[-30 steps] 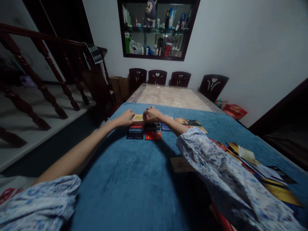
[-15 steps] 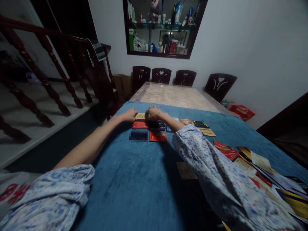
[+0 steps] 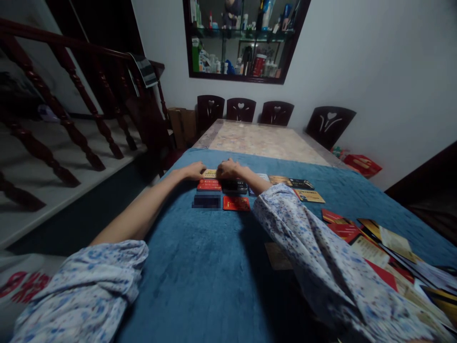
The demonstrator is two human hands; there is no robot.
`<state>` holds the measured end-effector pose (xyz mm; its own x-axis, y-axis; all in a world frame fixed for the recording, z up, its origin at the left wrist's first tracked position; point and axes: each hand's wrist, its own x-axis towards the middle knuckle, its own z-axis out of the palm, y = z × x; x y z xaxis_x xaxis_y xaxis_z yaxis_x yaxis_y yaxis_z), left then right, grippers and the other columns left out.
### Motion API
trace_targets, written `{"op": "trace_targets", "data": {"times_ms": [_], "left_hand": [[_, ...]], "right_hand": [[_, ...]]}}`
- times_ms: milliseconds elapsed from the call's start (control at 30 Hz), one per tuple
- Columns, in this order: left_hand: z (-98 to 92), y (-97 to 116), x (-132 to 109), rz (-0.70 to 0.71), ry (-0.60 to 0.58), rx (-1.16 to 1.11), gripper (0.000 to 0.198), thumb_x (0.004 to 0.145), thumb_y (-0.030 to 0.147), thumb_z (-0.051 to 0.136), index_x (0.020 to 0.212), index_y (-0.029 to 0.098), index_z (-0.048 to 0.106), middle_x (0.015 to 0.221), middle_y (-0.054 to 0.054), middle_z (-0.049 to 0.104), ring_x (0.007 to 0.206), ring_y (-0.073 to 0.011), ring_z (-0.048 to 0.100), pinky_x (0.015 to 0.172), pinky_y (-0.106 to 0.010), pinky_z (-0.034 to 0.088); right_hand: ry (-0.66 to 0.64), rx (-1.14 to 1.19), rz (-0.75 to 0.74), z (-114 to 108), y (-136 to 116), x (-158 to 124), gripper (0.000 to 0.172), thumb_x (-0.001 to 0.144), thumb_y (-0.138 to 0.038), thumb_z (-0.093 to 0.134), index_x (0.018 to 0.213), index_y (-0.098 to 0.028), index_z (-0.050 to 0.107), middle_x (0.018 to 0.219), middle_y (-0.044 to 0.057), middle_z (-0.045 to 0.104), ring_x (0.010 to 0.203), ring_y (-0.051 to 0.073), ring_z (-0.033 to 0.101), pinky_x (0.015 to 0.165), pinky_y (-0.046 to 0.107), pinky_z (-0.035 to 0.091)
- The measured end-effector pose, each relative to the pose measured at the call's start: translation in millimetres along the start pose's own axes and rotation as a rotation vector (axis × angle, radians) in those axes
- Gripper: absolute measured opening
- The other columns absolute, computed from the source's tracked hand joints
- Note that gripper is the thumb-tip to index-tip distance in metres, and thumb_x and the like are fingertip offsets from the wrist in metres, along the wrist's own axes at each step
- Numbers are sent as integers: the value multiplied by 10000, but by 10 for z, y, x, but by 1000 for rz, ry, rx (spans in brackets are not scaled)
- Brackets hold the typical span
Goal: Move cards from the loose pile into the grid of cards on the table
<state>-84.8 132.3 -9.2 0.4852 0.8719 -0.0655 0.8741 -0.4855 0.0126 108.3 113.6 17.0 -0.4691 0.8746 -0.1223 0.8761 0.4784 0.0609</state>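
A yellow card (image 3: pixel 211 174) lies at the back of the card rows, between my two hands. My left hand (image 3: pixel 194 170) has its bent fingers at the card's left edge. At its right edge is my right hand (image 3: pixel 228 169), fingers curled down. Both hands seem to grip the card's ends. Just nearer lie a red card (image 3: pixel 209 185) and a black card stack (image 3: pixel 234 187). The front row has a blurred dark card (image 3: pixel 206 201) and a red-and-gold card (image 3: pixel 236 204). My right forearm partly covers blue-and-white cards.
Farther right on the blue cloth (image 3: pixel 200 267) are a black card (image 3: pixel 302 184) and a yellow card with a picture (image 3: pixel 309 196). A loose pile of cards (image 3: pixel 378 252) spreads at the right. A brownish card (image 3: pixel 278 256) lies beside my right sleeve.
The view has shifted slightly. Both hands stay at the yellow card's ends, with only a small change in finger pose.
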Motion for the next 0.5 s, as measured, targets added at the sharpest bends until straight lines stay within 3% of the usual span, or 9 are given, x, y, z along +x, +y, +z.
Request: {"op": "trace_targets", "data": {"times_ms": [500], "left_hand": [[-40,-48,70,-7,-78,-9,436,714,310,604,1109,162,717,1150,-76,661,1006,-221,613,861,-248,470]], "right_hand": [[-7,-25,-9,14,-19,15,386,821,-266,546,1158,-207,725,1308,137,653,1259,330,504,984,482,450]]}}
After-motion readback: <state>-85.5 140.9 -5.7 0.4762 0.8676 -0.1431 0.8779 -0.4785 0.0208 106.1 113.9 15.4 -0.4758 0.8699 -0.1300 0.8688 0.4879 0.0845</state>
